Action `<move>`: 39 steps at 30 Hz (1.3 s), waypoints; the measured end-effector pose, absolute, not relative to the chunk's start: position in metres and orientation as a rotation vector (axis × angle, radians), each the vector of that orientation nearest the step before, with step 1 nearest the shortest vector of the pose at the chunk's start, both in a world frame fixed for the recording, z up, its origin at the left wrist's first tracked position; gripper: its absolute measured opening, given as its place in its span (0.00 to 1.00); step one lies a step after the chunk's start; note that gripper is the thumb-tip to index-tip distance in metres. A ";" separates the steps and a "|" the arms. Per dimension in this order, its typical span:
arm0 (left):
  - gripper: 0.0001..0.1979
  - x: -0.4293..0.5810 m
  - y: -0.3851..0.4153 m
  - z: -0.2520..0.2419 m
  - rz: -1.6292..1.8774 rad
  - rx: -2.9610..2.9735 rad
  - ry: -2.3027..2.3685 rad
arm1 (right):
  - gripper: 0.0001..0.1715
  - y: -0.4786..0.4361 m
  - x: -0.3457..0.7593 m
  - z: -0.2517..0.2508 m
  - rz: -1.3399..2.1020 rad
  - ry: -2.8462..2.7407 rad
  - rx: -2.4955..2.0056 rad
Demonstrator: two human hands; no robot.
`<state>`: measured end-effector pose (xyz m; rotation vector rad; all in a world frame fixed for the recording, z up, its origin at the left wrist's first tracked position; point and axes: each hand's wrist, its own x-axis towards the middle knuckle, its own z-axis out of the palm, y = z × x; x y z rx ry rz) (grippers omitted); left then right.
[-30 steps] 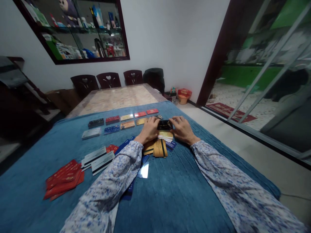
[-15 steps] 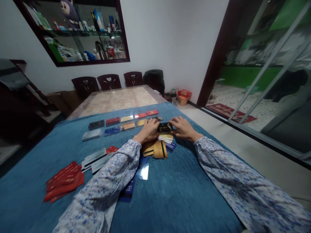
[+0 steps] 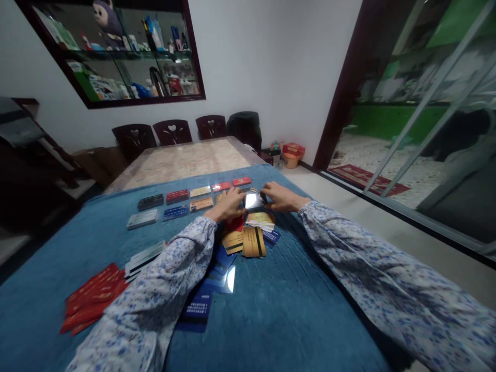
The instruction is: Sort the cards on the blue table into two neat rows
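Note:
A black card (image 3: 253, 205), bright with glare, is gripped between my two hands just above the far right of the cloth. My left hand (image 3: 229, 204) has its fingers closed on the card's left edge. On the opposite edge, my right hand (image 3: 282, 196) pinches it with thumb and fingers. Whether it is one card or a small stack, I cannot tell. Just below lie loose yellow cards (image 3: 261, 221), gold cards (image 3: 253, 243) and blue cards (image 3: 271, 236). A red card (image 3: 235, 223) shows partly under my left wrist.
Neat card stacks stand in two rows, among them black (image 3: 151, 201), silver (image 3: 142, 219), orange (image 3: 201, 204) and red (image 3: 241, 181). Fanned red cards (image 3: 93, 297) and white cards (image 3: 145, 258) lie left; dark blue cards (image 3: 196, 310) lie near my left sleeve. Blue cloth (image 3: 294, 310) covers the table.
Both hands have moved slightly left and away from me with the black card, which has tilted so that its face now reflects light. The view has shifted a little.

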<state>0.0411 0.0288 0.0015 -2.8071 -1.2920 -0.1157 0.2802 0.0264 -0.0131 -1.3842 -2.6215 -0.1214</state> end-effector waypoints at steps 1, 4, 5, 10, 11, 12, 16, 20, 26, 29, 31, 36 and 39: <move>0.20 0.041 0.032 0.003 -0.106 -2.804 -1.298 | 0.19 0.029 0.278 -0.011 -0.114 -2.626 -1.378; 0.18 0.039 0.041 0.007 -0.074 -2.802 -1.313 | 0.18 0.038 0.273 -0.002 -0.093 -2.649 -1.388; 0.18 0.039 0.045 0.007 -0.066 -2.798 -1.319 | 0.18 0.040 0.271 0.001 -0.084 -2.664 -1.402; 0.18 0.041 0.060 0.009 -0.029 -2.747 -1.376 | 0.17 0.056 0.263 0.010 -0.077 -2.669 -1.446; 0.18 0.042 0.062 0.009 -0.022 -2.738 -1.390 | 0.18 0.059 0.262 0.010 -0.075 -2.667 -1.456; 0.18 0.043 0.064 0.010 -0.018 -2.729 -1.400 | 0.19 0.063 0.261 0.011 -0.072 -2.665 -1.469; 0.19 0.047 0.071 0.009 0.007 -2.709 -1.443 | 0.22 0.075 0.258 0.009 -0.061 -2.674 -1.531; 0.19 0.049 0.078 0.007 0.042 -2.710 -1.462 | 0.23 0.085 0.256 0.007 -0.029 -2.690 -1.540; 0.20 0.049 0.091 -0.002 0.059 -2.704 -1.496 | 0.25 0.098 0.252 0.003 0.005 -2.710 -1.563; 0.21 0.049 0.096 -0.004 0.070 -2.704 -1.516 | 0.27 0.102 0.248 0.002 -0.014 -2.742 -1.595; 0.22 0.049 0.098 -0.004 0.090 -2.712 -1.525 | 0.27 0.104 0.245 0.003 -0.027 -2.759 -1.631; 0.22 0.051 0.101 -0.003 0.148 -2.733 -1.545 | 0.26 0.106 0.241 0.004 -0.031 -2.782 -1.705; 0.21 0.051 0.103 -0.003 0.170 -2.740 -1.539 | 0.26 0.108 0.241 0.002 -0.021 -2.785 -1.711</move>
